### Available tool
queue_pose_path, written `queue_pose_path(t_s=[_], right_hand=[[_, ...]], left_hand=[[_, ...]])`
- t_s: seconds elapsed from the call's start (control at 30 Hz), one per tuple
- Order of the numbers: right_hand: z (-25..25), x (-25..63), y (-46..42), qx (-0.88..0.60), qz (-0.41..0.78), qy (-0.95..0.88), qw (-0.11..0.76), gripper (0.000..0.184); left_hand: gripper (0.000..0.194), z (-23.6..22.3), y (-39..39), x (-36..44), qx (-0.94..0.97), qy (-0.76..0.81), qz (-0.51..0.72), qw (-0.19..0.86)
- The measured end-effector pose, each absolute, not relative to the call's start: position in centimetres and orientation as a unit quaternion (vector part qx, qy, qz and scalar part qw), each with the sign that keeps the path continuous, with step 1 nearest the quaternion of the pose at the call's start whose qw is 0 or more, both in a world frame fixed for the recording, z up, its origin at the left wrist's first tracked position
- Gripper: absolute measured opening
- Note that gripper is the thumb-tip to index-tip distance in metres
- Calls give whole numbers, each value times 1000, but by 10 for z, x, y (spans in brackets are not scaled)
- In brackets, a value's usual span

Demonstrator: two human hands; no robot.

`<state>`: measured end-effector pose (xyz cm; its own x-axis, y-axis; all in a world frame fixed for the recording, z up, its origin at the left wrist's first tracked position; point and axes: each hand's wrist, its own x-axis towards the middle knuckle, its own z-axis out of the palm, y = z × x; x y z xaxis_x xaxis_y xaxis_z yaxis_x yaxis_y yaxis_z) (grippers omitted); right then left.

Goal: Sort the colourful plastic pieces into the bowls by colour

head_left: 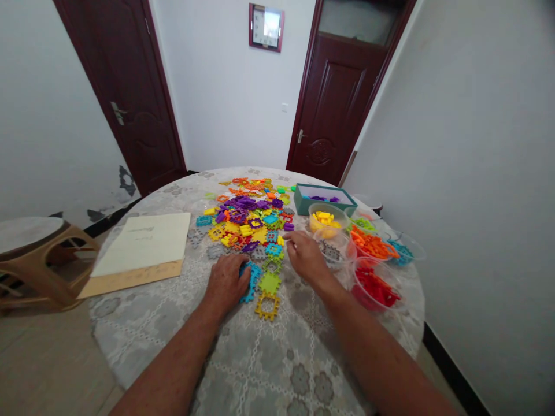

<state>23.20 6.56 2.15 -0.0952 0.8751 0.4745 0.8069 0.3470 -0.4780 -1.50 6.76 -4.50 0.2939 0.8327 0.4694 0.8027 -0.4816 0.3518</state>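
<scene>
My left hand [228, 280] rests on the table with its fingers curled. Its thumb lies against a blue notched building tile [250, 283], which it partly covers. To the right of that tile, a lime green tile [269, 283] and a mustard square frame tile [267, 306] line up toward me. My right hand [307, 255] is at the right side of the pile of colourful plastic tiles [247, 222]. Its fingers are drawn together beside a small yellow piece [281, 240]; whatever lies between the fingertips is too small to make out.
Clear tubs on the right hold yellow pieces [325, 219], grey pieces [330, 249], orange pieces [373, 242], red pieces [375, 289] and blue pieces [399, 253]. Behind them stands a green box [303, 202] with purple pieces. Paper [145, 242] lies on the left of the round table [260, 370].
</scene>
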Motion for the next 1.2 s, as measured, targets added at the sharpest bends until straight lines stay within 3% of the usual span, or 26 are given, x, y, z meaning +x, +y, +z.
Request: queue_pose_path(t_s=[0.2, 0.47, 0.77, 1.0, 1.1, 1.2], right_hand=[[-12, 231, 49, -588, 114, -741, 303, 29], [-9, 239, 45, -563, 151, -789, 191, 14], [-8, 236, 33, -587, 168, -779, 144, 36], [-13, 234, 40, -553, 319, -745, 194, 26], [-17, 238, 48, -575, 314, -717, 238, 15], [-22, 240, 54, -613, 280, -682, 285, 15]], left_hand=[[25, -47, 64, -13, 796, 519, 311, 30], [33, -40, 58, -9, 803, 509, 303, 67], [31, -42, 58, -11, 806, 496, 312, 80], [25, -47, 60, -12, 813, 489, 306, 73], [24, -43, 58, -11, 821, 480, 301, 73], [36, -37, 55, -9, 829, 477, 286, 64]])
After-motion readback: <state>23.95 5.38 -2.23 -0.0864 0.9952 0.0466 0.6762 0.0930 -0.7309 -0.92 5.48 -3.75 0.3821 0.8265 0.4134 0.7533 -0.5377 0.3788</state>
